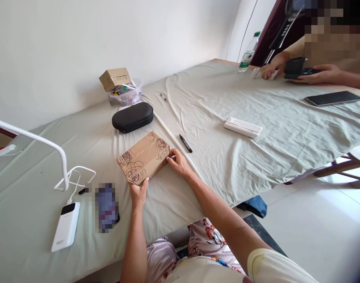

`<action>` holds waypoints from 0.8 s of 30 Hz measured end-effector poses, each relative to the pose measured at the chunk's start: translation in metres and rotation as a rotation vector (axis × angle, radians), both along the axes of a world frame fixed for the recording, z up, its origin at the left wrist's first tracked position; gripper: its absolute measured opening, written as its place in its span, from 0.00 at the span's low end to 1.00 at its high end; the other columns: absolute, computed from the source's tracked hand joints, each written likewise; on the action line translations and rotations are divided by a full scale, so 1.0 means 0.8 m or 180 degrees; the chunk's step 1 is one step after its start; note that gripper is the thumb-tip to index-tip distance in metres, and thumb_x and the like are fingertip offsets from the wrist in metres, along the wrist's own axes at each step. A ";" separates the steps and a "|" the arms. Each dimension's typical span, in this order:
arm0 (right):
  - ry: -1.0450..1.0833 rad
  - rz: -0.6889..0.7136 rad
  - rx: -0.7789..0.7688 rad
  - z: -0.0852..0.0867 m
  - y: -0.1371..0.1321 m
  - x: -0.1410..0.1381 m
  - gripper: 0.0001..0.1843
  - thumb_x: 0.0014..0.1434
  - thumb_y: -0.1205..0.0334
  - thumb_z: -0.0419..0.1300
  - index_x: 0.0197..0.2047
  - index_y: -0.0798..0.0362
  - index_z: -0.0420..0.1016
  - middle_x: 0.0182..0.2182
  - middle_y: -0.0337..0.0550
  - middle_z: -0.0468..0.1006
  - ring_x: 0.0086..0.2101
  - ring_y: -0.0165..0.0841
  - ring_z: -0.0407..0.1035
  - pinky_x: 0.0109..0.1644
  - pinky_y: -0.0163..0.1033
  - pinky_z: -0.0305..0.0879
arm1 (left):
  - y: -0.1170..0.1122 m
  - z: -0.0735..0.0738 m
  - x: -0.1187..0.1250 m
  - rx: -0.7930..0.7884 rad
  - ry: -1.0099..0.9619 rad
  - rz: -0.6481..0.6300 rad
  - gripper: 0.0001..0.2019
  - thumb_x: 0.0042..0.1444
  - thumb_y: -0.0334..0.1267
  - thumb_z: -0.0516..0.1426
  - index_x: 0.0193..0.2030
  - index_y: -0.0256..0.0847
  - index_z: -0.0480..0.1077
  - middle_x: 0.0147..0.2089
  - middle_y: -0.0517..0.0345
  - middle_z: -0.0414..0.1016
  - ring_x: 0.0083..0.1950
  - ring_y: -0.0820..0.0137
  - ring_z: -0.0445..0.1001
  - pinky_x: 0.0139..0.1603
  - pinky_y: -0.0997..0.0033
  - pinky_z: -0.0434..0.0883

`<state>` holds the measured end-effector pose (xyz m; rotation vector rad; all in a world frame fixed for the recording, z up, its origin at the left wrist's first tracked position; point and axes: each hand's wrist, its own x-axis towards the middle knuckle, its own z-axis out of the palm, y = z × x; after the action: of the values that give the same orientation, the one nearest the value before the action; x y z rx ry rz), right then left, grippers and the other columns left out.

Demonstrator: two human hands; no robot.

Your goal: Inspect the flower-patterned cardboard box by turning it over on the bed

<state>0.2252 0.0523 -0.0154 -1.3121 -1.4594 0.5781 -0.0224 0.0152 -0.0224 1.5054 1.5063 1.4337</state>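
Note:
A small brown cardboard box [144,157] with black scribbles near its corners is held just over or on the cloth in front of me. My left hand [138,192] grips its near left corner, thumb on the front side and fingers hidden beneath or behind. At the right end, my right hand [178,162] holds the box by its edge with thumb and fingers. A black marker pen [186,143] lies to the right of the box. Behind the box sits a black zip case [133,117].
A plastic basket [129,96] bears another cardboard box [115,78]. At left are a white power bank [66,226], a phone [107,207] and a white lamp arm [57,147]. A white multi-slot block [243,127], a tablet [333,98] and a bottle [248,55] are right, near another person's hands [324,74].

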 end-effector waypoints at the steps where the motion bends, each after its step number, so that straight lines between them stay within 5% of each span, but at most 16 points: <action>1: -0.0031 0.0009 0.0013 -0.001 -0.001 0.000 0.14 0.62 0.53 0.60 0.48 0.50 0.71 0.42 0.45 0.77 0.37 0.35 0.73 0.45 0.43 0.76 | 0.000 0.001 -0.001 -0.0050 -0.0014 -0.0018 0.42 0.54 0.51 0.68 0.71 0.36 0.61 0.69 0.33 0.71 0.73 0.50 0.72 0.78 0.47 0.65; 6: -0.0107 0.0076 0.0140 -0.010 -0.005 -0.001 0.22 0.60 0.60 0.58 0.57 0.49 0.70 0.47 0.48 0.79 0.44 0.39 0.76 0.54 0.50 0.76 | 0.001 -0.003 -0.002 -0.0101 -0.0162 -0.0125 0.39 0.57 0.49 0.66 0.72 0.40 0.60 0.69 0.37 0.73 0.75 0.52 0.69 0.79 0.49 0.64; 10: -0.0068 -0.0022 0.0143 -0.011 -0.005 0.001 0.22 0.60 0.61 0.57 0.58 0.50 0.72 0.47 0.49 0.80 0.43 0.39 0.76 0.48 0.47 0.77 | -0.001 -0.001 0.000 -0.0122 -0.0335 -0.0285 0.37 0.59 0.48 0.65 0.73 0.40 0.60 0.72 0.38 0.70 0.76 0.54 0.68 0.80 0.51 0.63; 14: -0.0023 -0.0058 0.0270 -0.003 -0.009 0.005 0.20 0.67 0.50 0.58 0.56 0.51 0.74 0.47 0.50 0.79 0.45 0.40 0.76 0.47 0.45 0.76 | -0.005 0.007 0.005 -0.0144 -0.0533 -0.0334 0.37 0.58 0.48 0.66 0.72 0.40 0.61 0.73 0.39 0.69 0.76 0.56 0.67 0.81 0.53 0.60; 19: -0.0046 -0.0016 0.0312 0.008 -0.014 0.012 0.35 0.68 0.29 0.56 0.60 0.51 0.74 0.49 0.52 0.79 0.47 0.44 0.75 0.51 0.49 0.76 | -0.011 0.006 0.014 -0.0160 -0.0798 -0.0306 0.37 0.56 0.51 0.68 0.69 0.39 0.65 0.69 0.39 0.74 0.74 0.55 0.69 0.79 0.55 0.62; 24: -0.0089 0.0269 0.0263 0.011 -0.016 0.016 0.42 0.67 0.26 0.55 0.69 0.51 0.69 0.58 0.55 0.78 0.52 0.48 0.75 0.55 0.53 0.77 | -0.015 0.000 0.016 -0.0179 -0.0957 -0.0322 0.35 0.58 0.53 0.68 0.67 0.39 0.67 0.66 0.39 0.75 0.68 0.55 0.76 0.76 0.55 0.67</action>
<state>0.2381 0.0395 -0.0065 -1.2029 -1.5515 0.5505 -0.0097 0.0031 -0.0225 1.2492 1.2602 1.4702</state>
